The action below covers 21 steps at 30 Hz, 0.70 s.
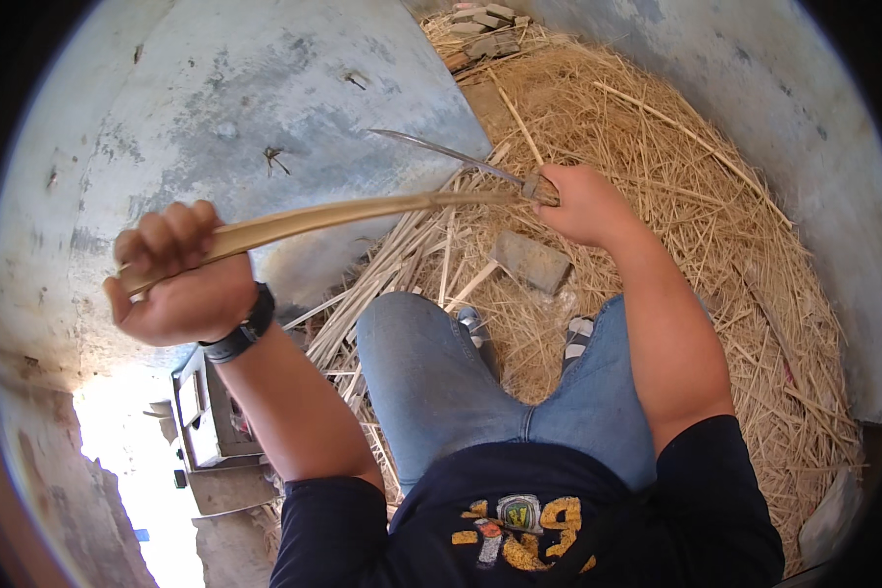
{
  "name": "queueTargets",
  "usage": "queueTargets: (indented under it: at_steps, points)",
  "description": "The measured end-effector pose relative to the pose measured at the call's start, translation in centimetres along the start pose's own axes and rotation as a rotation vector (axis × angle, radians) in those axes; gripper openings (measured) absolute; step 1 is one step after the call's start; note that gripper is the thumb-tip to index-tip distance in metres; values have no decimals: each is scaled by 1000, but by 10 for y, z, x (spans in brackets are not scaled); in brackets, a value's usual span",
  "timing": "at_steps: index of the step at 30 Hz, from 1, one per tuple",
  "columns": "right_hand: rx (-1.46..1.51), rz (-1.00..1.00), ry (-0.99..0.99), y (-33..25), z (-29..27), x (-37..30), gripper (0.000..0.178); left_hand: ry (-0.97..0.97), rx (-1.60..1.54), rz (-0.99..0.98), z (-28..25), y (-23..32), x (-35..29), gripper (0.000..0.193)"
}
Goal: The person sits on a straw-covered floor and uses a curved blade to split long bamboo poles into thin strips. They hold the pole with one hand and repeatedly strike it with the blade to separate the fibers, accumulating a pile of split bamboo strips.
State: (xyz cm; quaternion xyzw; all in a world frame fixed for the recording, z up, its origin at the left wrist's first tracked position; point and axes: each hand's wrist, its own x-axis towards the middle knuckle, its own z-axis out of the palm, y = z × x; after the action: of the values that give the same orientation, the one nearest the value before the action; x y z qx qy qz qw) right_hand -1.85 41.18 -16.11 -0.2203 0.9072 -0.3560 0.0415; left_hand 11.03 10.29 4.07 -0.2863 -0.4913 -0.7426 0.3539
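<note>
My left hand (pixel 188 296), raised at the left, is closed round the wide end of a pale bamboo strip (pixel 314 218). The strip bows gently across the view and narrows toward my right hand. In front of me on the right, my right hand (pixel 588 204) is wrapped round the handle of a knife with a long curved blade (pixel 441 150). That blade points left, above the strip, its tip apart from it. The strip's thin end reaches the knife's collar by my right fingers; whether it touches there I cannot tell.
Straw-like bamboo shavings (pixel 696 245) cover the floor. A brick (pixel 531 263) lies before my feet, with split strips (pixel 372 265) to its left. Weathered walls (pixel 265 88) stand left and right. More bricks (pixel 485 20) are piled at the back; a box-like cabinet (pixel 211 412) is at lower left.
</note>
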Motion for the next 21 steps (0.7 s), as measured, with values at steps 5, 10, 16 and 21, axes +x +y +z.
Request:
queueTargets:
  at_steps: [5,10,16,21]
  points:
    - [29,-1,-30,-10,-7,-4,34,-50,-19,-124,0,-44,-10,41]
    - [37,-19,-17,-4,0,-1,32,13,12,-194,-1,-68,-14,75]
    - [62,-44,5,5,7,3,33,14,-23,-235,4,-74,-10,87]
    - [54,-49,-12,-2,4,3,34,46,38,-246,11,-73,-8,85]
